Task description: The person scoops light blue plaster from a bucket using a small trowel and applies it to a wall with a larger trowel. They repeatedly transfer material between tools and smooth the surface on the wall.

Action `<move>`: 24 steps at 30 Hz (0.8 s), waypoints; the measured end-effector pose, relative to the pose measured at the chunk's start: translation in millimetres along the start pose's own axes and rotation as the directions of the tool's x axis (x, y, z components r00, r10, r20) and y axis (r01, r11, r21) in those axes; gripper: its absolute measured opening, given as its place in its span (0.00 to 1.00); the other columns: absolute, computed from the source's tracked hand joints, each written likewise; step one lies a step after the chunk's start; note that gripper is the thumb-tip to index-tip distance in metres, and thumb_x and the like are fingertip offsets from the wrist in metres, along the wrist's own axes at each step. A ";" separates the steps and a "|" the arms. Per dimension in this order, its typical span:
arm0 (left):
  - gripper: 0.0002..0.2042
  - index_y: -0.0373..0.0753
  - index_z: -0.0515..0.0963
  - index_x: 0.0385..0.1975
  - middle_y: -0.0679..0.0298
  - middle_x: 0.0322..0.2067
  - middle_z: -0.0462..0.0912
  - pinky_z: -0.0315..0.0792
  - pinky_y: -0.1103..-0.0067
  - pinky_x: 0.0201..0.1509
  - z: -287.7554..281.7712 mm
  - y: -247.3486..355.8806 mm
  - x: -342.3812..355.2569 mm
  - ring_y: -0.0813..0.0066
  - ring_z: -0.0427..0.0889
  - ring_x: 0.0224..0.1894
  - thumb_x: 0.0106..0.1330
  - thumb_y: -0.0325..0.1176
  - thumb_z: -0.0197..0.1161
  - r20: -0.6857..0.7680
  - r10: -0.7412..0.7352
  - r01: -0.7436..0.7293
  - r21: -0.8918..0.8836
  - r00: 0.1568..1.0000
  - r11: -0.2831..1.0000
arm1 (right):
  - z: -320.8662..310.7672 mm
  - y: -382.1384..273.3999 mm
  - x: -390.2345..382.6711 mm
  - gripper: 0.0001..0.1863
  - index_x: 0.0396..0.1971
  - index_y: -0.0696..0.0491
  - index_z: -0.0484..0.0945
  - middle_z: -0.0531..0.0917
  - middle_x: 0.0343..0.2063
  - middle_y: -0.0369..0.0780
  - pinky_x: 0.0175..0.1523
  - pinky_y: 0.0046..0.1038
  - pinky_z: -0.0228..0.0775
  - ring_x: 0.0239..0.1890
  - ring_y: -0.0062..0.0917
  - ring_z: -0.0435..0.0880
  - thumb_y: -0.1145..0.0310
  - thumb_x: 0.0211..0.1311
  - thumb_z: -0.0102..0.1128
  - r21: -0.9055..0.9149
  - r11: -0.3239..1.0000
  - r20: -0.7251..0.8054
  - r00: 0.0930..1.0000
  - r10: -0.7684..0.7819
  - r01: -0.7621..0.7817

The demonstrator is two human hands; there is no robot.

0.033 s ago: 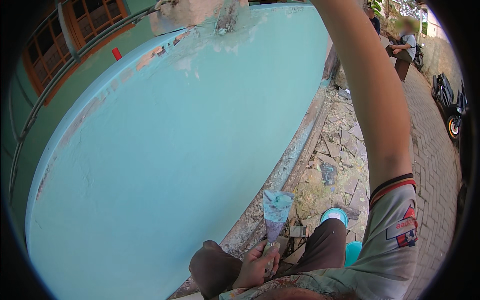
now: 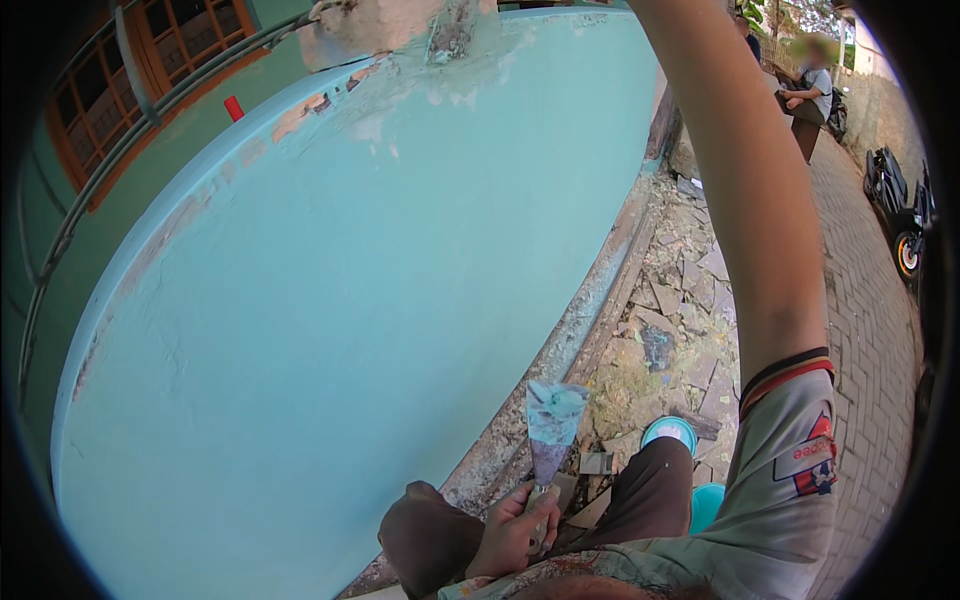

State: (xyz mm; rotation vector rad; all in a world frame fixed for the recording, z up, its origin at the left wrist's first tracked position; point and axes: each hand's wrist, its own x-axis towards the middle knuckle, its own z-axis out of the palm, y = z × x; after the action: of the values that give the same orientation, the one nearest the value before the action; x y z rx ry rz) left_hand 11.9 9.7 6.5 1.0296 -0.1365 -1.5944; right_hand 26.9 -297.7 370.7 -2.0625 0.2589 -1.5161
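Note:
My left hand [image 2: 515, 530] is closed round the handle of a putty knife [image 2: 553, 432], low in the picture in front of my body. Its wide blade points up and away from me, smeared with turquoise and whitish paste. To the left and ahead rises a turquoise wall [image 2: 380, 290], with peeled, bare patches along its upper edge. My right arm [image 2: 760, 190] reaches up past the top of the view, so the hand at its end is out of sight.
By my knee stand a turquoise tub [image 2: 672, 430] with white stuff in it and another turquoise container [image 2: 706, 507]. Broken tiles [image 2: 690, 290] litter the ground along the wall. A person [image 2: 812, 90] sits at the far right, near a parked motorbike [image 2: 893, 205]. Metal railing [image 2: 150, 110] runs at upper left.

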 end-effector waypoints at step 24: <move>0.12 0.31 0.71 0.44 0.57 0.22 0.76 0.63 0.82 0.17 -3.0 -2.0 2.3 0.75 0.71 0.16 0.67 0.33 0.56 0.052 0.194 -0.198 0.094 0.980 0.976 | -79.3 160.2 -346.3 0.20 0.49 0.62 0.69 0.80 0.30 0.54 0.15 0.15 0.65 0.23 0.27 0.79 0.65 0.60 0.53 0.856 0.018 0.458 0.775 0.437 -0.516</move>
State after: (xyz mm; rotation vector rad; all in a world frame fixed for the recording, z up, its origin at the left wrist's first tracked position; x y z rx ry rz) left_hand 12.7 9.7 2.3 1.0257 -0.3393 -1.4413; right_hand -137.6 -293.8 17.5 -0.7577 -0.0656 -0.7207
